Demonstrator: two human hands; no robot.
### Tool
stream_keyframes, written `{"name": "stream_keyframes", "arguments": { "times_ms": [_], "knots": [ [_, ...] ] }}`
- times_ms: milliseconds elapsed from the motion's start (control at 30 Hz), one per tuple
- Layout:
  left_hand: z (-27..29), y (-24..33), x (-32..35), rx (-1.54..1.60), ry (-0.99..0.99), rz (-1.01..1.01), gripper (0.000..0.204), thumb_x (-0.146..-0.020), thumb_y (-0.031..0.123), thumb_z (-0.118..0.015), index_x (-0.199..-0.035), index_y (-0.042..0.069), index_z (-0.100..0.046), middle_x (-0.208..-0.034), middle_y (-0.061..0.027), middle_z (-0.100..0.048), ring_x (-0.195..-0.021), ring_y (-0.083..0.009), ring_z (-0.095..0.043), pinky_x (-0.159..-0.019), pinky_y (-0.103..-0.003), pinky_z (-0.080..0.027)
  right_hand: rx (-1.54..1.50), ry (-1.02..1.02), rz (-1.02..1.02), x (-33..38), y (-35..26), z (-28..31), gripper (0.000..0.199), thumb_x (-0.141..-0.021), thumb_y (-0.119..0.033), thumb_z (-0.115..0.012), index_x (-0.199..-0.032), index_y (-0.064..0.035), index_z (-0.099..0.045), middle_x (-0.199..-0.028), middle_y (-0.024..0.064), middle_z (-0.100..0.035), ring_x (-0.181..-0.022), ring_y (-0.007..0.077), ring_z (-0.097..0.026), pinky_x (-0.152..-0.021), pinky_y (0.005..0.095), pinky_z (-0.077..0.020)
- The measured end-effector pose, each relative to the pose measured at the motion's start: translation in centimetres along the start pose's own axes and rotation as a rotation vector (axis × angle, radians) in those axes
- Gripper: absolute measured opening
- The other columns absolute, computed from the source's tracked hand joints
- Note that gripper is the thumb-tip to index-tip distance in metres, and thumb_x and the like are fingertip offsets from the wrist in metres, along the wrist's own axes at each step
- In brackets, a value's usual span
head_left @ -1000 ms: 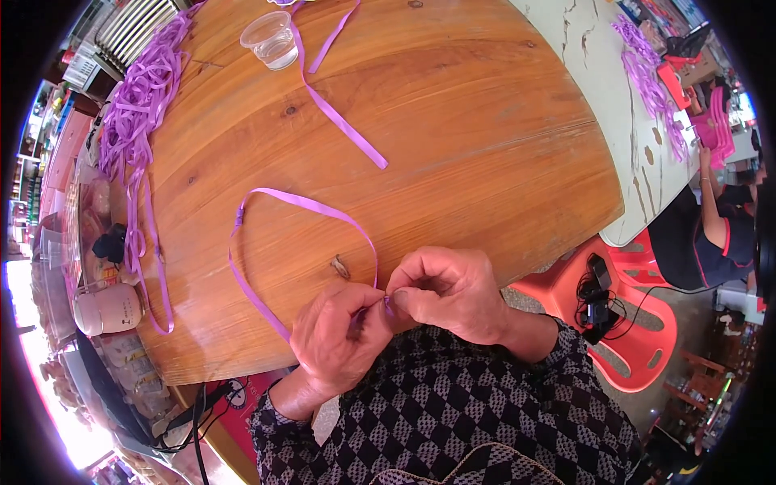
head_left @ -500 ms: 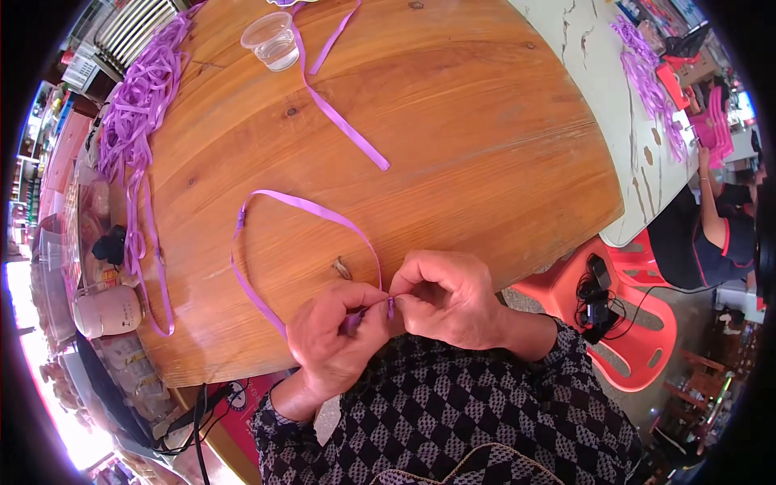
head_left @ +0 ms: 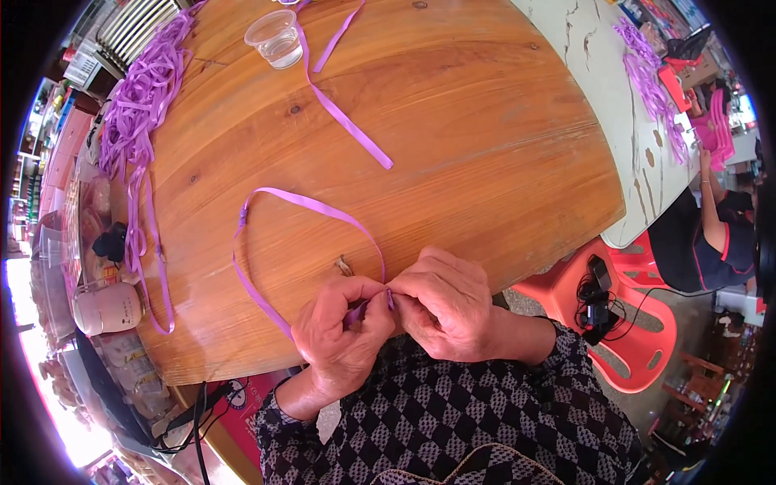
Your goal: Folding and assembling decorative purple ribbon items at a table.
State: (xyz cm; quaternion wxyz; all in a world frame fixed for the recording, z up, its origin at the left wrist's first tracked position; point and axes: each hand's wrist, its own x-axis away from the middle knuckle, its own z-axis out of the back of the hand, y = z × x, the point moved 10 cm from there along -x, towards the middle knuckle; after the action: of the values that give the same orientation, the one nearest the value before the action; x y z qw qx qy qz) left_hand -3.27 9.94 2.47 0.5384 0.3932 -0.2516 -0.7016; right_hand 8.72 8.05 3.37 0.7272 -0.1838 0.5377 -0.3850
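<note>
A narrow purple ribbon (head_left: pixel 311 204) lies in a loop on the wooden table, with a small knot on the loop's left side. Both its ends run into my hands at the table's near edge. My left hand (head_left: pixel 343 327) pinches the ribbon between thumb and bent fingers. Close against it, my right hand (head_left: pixel 444 305) is closed on the same ribbon, and a small bunched purple bit shows between the fingertips. The fingers hide how the ribbon is folded or tied there.
A clear plastic cup (head_left: pixel 279 42) with some liquid stands far on the table (head_left: pixel 469 153), beside another ribbon strip (head_left: pixel 347 121). A heap of purple ribbon (head_left: pixel 141 101) lies along the left edge, near a pinkish jar (head_left: pixel 107 309). Right are red stools (head_left: pixel 638 339) and another person's arm (head_left: pixel 711 202).
My right hand has rolled inward and its fingers have closed up nearer my left hand. The bunched ribbon between them has shifted slightly upward. The loop has barely moved.
</note>
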Motion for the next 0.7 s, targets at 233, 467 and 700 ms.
{"name": "stream_keyframes", "arguments": {
  "times_ms": [233, 467, 700],
  "knots": [
    [-1.4, -1.2, -0.1, 0.278, -0.225, 0.202, 0.007, -0.073, 0.000, -0.066, -0.076, 0.003, -0.061, -0.065, -0.0008, -0.055, -0.052, -0.0038, -0.047, -0.046, -0.019, -0.038, 0.071, -0.050, 0.071, -0.3, -0.5, 0.2, 0.028, -0.053, 0.012, -0.061, -0.079, 0.0019, -0.056, -0.066, 0.0080, -0.053, -0.051, 0.0221, -0.047, -0.043, 0.0296, -0.0358],
    [-2.1, -3.6, 0.6, 0.419, -0.254, 0.392, 0.002, -0.078, -0.001, -0.060, -0.080, 0.000, -0.059, -0.068, 0.0027, -0.055, -0.059, -0.0031, -0.049, -0.053, -0.016, -0.040, -0.164, -0.046, -0.116, -0.5, 1.4, 0.3, 0.022, -0.062, 0.011, -0.061, -0.081, 0.0010, -0.058, -0.068, 0.0072, -0.057, -0.052, 0.0209, -0.049, -0.045, 0.0287, -0.0375],
    [-0.4, -0.2, -0.1, 0.043, -0.088, 0.024, 0.002, -0.078, 0.001, -0.061, -0.079, 0.001, -0.059, -0.066, 0.0012, -0.056, -0.055, -0.0036, -0.049, -0.049, -0.018, -0.039, -0.124, -0.035, -0.100, -0.4, 1.0, 0.0, 0.021, -0.063, 0.010, -0.062, -0.081, 0.0002, -0.057, -0.068, 0.0078, -0.057, -0.053, 0.0212, -0.051, -0.045, 0.0286, -0.0382]
  ]
}}
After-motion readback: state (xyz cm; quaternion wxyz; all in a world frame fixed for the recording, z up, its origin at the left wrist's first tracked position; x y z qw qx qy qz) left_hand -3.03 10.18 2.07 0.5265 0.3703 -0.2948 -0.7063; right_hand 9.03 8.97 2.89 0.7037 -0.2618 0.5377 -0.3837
